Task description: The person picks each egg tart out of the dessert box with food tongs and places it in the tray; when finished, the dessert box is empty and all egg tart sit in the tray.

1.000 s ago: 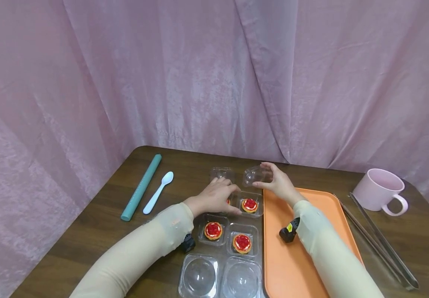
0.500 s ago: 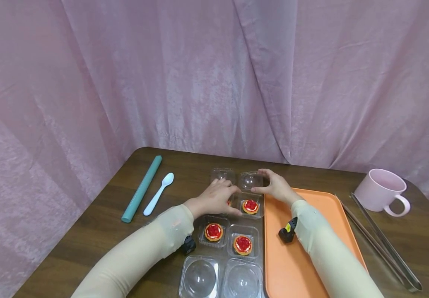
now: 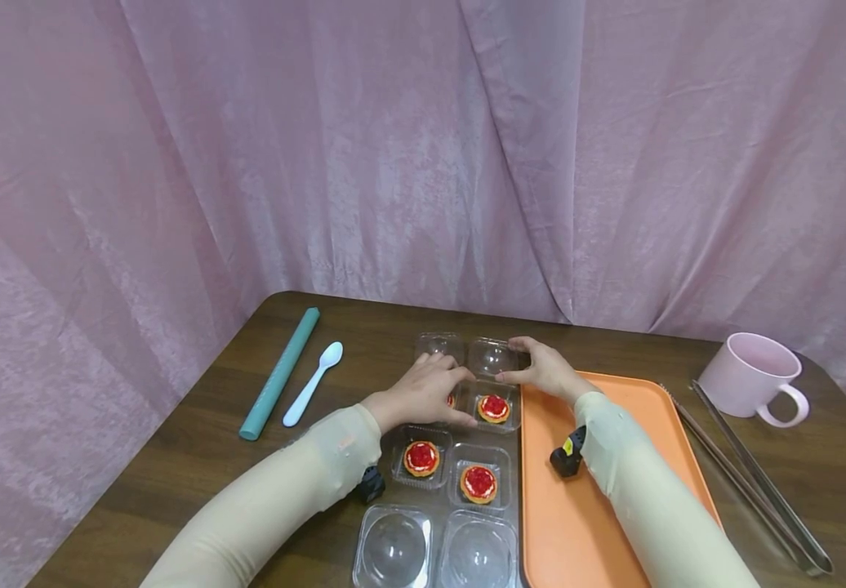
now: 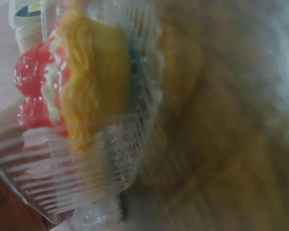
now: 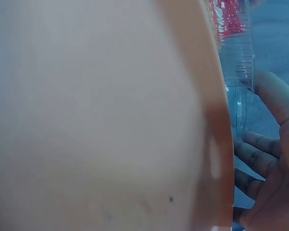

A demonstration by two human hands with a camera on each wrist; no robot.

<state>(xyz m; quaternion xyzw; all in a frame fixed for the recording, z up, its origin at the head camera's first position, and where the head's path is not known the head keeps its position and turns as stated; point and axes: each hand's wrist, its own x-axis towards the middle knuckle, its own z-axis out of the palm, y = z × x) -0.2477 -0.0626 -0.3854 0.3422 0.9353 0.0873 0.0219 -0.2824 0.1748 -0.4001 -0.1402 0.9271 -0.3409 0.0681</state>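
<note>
My left hand [image 3: 426,388] lies over the far-left clear plastic container, mostly covering its red-topped tart [image 3: 451,400]. Its thumb and forefinger reach, spread apart, to the left edge of the far-right container [image 3: 513,418], which holds another tart [image 3: 493,408]. That container's clear domed lid [image 3: 492,358] is folded back flat behind it. My right hand [image 3: 544,371] is at the lid's right side, thumb and fingers apart at its edge. In the right wrist view the fingers [image 5: 257,156] look loosely extended beside the plastic. A container with a tart [image 4: 94,82] fills the left wrist view's left half.
Two more tarts [image 3: 421,458] sit in containers nearer me, with domed lids [image 3: 394,547] toward the front. An orange tray [image 3: 563,523] lies right, then metal tongs [image 3: 761,490] and a pink mug [image 3: 746,376]. A blue spoon [image 3: 313,384] and teal roll [image 3: 279,376] lie left.
The far-right container's lid has tilted back and down from a raised slant to lying flat. My right hand has moved slightly down and left with it; my left hand has stayed put.
</note>
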